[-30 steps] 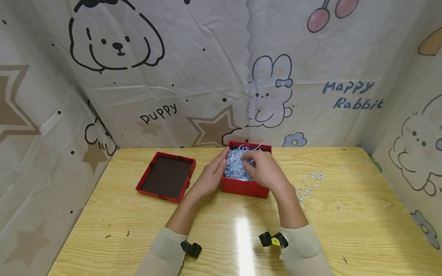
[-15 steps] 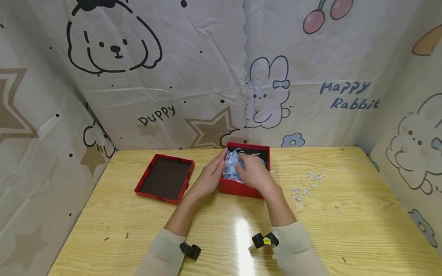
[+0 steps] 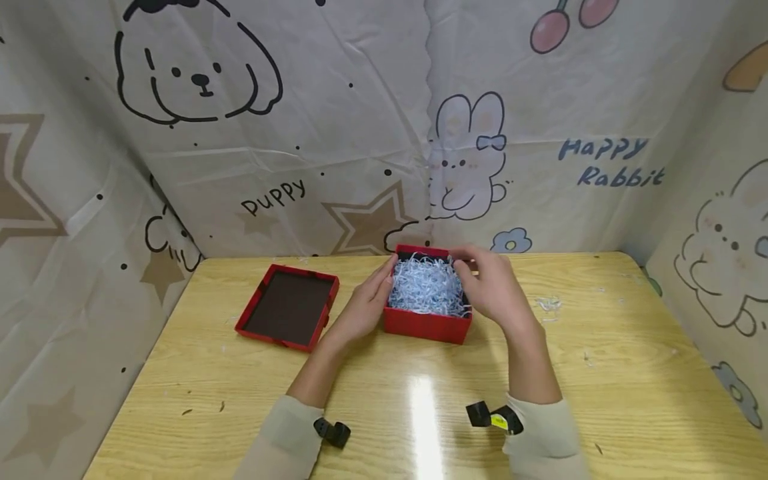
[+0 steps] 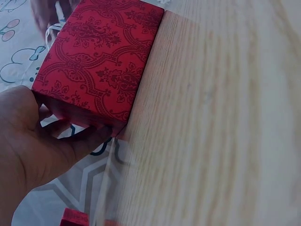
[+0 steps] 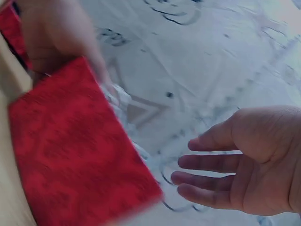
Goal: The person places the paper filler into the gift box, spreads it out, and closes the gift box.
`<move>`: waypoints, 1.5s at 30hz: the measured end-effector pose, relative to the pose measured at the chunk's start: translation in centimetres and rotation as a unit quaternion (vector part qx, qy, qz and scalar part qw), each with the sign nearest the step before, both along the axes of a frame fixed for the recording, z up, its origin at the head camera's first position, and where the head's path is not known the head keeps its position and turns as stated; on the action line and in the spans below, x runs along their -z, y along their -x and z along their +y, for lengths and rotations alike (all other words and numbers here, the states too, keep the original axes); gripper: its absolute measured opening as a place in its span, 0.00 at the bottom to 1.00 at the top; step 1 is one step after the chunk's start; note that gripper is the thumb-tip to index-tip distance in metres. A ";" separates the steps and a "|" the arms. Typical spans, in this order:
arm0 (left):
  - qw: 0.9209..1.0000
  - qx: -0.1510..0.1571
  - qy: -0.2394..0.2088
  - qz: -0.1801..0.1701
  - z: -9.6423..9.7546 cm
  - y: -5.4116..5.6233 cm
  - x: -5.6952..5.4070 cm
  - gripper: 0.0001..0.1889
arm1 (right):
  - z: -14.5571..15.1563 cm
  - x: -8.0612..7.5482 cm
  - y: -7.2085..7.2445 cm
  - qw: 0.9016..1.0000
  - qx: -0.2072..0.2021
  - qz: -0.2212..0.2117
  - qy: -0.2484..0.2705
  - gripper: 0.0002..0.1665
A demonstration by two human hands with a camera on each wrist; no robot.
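Observation:
A red patterned box stands near the table's back edge, filled with pale blue shredded paper. My left hand rests along the box's left wall, its fingers touching the outside. In the left wrist view the left hand lies against the end of the red box. By the box's right rim is my right hand, fingers extended. Seen in the right wrist view, the right hand has its fingers spread apart and holds nothing, beside the red box.
A red lid with a dark inside lies face up left of the box. Loose paper shreds are scattered on the wooden table to the right. A printed cloth hangs behind and at both sides.
My right hand has lifted off the shredded paper and moved right to the box's right rim. The paper now lies spread across the box. My left hand has stayed at the left wall.

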State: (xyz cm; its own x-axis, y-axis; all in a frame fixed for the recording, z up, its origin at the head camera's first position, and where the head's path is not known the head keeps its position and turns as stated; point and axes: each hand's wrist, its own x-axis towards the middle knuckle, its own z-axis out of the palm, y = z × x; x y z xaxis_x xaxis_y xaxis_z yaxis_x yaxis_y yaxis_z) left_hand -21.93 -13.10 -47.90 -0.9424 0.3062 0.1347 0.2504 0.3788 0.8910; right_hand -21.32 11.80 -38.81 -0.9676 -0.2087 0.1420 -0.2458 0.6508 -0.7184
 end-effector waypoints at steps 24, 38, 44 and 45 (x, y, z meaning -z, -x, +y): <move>1.000 -0.006 0.012 -0.018 -0.3 -0.1 0.1 0.29 | 3.6 0.4 -1.2 0.987 -0.034 -0.157 0.000 0.07; 1.000 -0.005 0.014 -0.010 -0.3 -0.1 0.0 0.29 | 0.1 1.1 -0.5 0.989 0.010 -0.084 0.124 0.08; 1.000 -0.001 0.010 -0.008 -0.1 0.0 -0.1 0.29 | -0.3 1.0 -0.7 0.998 -0.003 -0.048 0.050 0.07; 1.000 0.000 0.011 -0.007 -0.1 0.0 -0.1 0.29 | 0.1 0.8 -0.8 0.999 -0.009 -0.041 0.031 0.07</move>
State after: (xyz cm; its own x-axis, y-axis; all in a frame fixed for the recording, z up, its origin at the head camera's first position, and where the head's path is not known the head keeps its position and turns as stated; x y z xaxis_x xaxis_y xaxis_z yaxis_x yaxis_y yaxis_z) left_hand -21.91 -13.17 -47.80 -0.9445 0.3080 0.1146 0.2373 0.3980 0.8862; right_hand -20.49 11.90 -39.56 -0.9728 -0.2192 0.0751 -0.1951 0.6001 -0.7757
